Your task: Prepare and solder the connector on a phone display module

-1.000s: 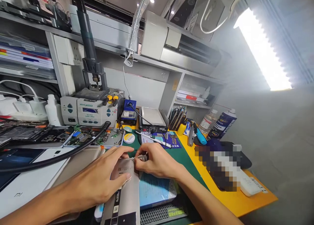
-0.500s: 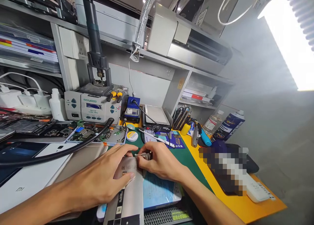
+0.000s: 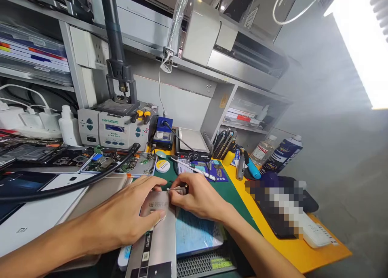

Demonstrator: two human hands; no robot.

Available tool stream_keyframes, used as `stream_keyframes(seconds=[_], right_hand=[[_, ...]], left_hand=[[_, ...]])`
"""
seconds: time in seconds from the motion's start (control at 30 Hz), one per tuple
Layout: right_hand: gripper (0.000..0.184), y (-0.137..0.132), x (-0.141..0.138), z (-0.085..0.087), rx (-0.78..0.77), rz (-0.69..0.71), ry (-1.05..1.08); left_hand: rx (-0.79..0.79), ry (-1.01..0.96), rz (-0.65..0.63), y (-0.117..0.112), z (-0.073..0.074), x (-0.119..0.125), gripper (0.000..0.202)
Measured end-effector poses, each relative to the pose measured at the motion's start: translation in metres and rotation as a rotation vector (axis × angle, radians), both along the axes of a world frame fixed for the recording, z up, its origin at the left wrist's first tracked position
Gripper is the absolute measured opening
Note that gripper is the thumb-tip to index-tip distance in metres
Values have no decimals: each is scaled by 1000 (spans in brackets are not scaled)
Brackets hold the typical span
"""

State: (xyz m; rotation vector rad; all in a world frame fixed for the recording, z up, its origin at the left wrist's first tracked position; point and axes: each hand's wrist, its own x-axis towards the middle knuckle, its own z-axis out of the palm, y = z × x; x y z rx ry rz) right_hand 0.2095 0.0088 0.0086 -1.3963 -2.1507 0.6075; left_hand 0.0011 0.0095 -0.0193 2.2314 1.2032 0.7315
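A flat silver panel (image 3: pixel 163 237) with printed codes and a black strip slants up from the bottom edge, resting against a blue-topped box (image 3: pixel 197 233). My left hand (image 3: pixel 130 213) grips its upper left part, thumb pressed on the face and fingers bent over the far side. At the panel's top right corner, my right hand (image 3: pixel 194 195) pinches a slim metallic tool (image 3: pixel 177 188) whose light-coloured tip touches or nearly touches the top edge. The tool's other end and several fingertips are hidden, so its exact kind cannot be told.
Opened devices with circuit boards (image 3: pixel 118 163) and a white phone-like back cover (image 3: pixel 33 225) lie left. A black hose (image 3: pixel 91 185) crosses above them. Behind stand a grey soldering station (image 3: pixel 112 128) and a hot plate (image 3: pixel 194 142). Bottles and a spray can (image 3: pixel 281 154) stand right.
The view has shifted slightly. Both hands keep nearly the same grip, and the tool's tip stays at the panel's top edge.
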Motion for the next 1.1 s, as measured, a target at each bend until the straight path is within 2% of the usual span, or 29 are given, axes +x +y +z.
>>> stream_keyframes(seconds=[0.27, 0.4, 0.57, 0.77, 0.97, 1.1], right_hand=[[13, 10, 5, 2, -194, -116, 162], [15, 10, 8, 4, -255, -91, 181], [9, 6, 6, 3, -212, -19, 129], [11, 4, 4, 3, -157, -35, 47], [7, 2, 4, 7, -89, 28, -6], [12, 3, 2, 5, -104, 10, 10]], left_hand=[[-26, -13, -15, -2, 5, 1, 43], [-46, -9, -12, -2, 7, 1, 43], [-50, -13, -21, -2, 10, 1, 43], [-47, -16, -26, -2, 11, 1, 43], [-48, -19, -23, -2, 9, 1, 45], [-40, -23, -24, -2, 10, 1, 44]])
